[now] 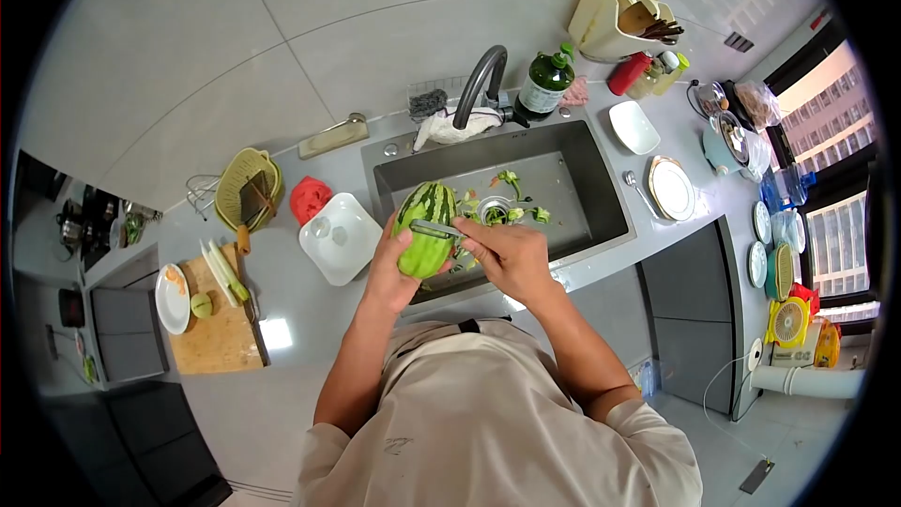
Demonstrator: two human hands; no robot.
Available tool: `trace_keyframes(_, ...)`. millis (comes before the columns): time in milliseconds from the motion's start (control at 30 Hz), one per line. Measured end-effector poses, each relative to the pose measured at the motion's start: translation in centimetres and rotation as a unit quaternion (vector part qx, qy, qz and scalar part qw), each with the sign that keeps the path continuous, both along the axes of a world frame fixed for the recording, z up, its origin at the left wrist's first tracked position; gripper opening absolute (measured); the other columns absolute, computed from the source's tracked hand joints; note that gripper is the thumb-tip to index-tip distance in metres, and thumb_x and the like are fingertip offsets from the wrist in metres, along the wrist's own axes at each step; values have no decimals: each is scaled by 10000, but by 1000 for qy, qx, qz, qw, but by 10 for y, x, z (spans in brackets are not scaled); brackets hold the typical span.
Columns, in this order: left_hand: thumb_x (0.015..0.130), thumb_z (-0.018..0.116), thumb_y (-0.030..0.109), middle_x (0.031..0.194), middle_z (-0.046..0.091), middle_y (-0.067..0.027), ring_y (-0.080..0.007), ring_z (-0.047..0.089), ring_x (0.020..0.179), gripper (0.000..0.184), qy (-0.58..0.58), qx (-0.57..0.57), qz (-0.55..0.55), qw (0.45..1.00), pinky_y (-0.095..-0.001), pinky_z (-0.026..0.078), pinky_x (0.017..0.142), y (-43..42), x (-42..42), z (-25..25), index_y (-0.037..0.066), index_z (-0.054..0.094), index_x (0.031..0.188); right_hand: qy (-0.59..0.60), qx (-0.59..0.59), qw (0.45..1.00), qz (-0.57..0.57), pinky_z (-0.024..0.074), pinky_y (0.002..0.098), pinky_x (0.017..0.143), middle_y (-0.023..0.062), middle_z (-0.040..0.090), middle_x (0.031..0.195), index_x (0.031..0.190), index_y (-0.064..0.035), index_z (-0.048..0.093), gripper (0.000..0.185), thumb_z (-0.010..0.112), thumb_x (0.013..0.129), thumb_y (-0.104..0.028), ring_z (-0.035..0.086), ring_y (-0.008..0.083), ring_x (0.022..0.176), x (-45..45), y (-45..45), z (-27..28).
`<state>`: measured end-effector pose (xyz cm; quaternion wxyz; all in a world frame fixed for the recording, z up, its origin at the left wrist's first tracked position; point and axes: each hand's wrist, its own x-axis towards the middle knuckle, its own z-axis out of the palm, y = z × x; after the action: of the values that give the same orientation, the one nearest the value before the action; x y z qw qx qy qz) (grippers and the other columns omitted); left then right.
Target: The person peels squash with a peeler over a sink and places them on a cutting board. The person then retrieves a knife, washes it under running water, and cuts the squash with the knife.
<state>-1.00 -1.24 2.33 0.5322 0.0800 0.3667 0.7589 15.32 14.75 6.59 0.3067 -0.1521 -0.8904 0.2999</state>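
Note:
Over the near left part of the sink [589, 211], my left hand [387, 268] grips a small striped watermelon [427, 249] from its left side. The upper part of the melon shows dark green stripes, while its lower part is plain light green. A peeler [436, 228] lies across the melon, its handle closed in my right hand [509, 253]. Green scraps [514, 214] are scattered in the sink around the drain. My right fingers partly hide the peeler's handle.
Left of the sink is a white square dish [340, 253], with a cutting board [211, 343] farther left. The black faucet [481, 75] arches over the sink's back edge beside a green bottle [544, 89]. On the right are a white bowl [634, 128], a spoon [638, 190] and plates [671, 190].

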Motion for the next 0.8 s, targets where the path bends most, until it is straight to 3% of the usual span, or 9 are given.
trace_keyframes(200, 997, 727, 423, 1480, 646, -120, -338, 738, 1197, 767, 8, -12, -5, 1000, -520, 678, 893, -2, 1, -7, 184, 409, 1653, 0, 54, 998, -20, 496, 405, 551, 42, 651, 655, 1244, -209, 845, 274, 819, 979, -273, 636, 265, 559, -3, 3, 4)
trace_keyframes(300, 982, 731, 508, 1459, 668, -130, -366, 762, 1170, 784, 42, -11, -18, 999, -489, 687, 863, -3, -1, -8, 190, 435, 1634, 6, 44, 999, -31, 474, 403, 554, 83, 655, 667, 1222, -162, 854, 271, 840, 957, -216, 620, 281, 559, -5, 2, 7)
trace_keyframes(500, 945, 762, 506, 1436, 678, -143, -370, 774, 1125, 828, 46, -5, -25, 999, -465, 690, 834, -4, -4, -5, 155, 444, 1624, 4, 22, 999, -47, 511, 390, 574, 98, 719, 729, 1214, -145, 854, 255, 834, 967, -204, 661, 282, 589, -10, 5, 7)
trace_keyframes(733, 879, 811, 528, 1405, 683, -146, -367, 774, 1091, 917, 69, 4, -29, 997, -458, 692, 790, -6, -5, -7, 149, 443, 1628, 0, -83, 991, -103, 557, 419, 602, 126, 774, 805, 1213, -197, 854, 235, 779, 1034, -329, 738, 322, 668, -15, 11, -7)
trace_keyframes(800, 906, 800, 377, 1468, 645, -176, -385, 762, 1100, 897, 32, 25, -30, 999, -526, 685, 836, -8, -5, -9, 91, 405, 1659, -21, -106, 987, -122, 557, 429, 605, 131, 764, 783, 1217, -206, 850, 234, 765, 1045, -342, 736, 333, 664, -17, 18, -12)
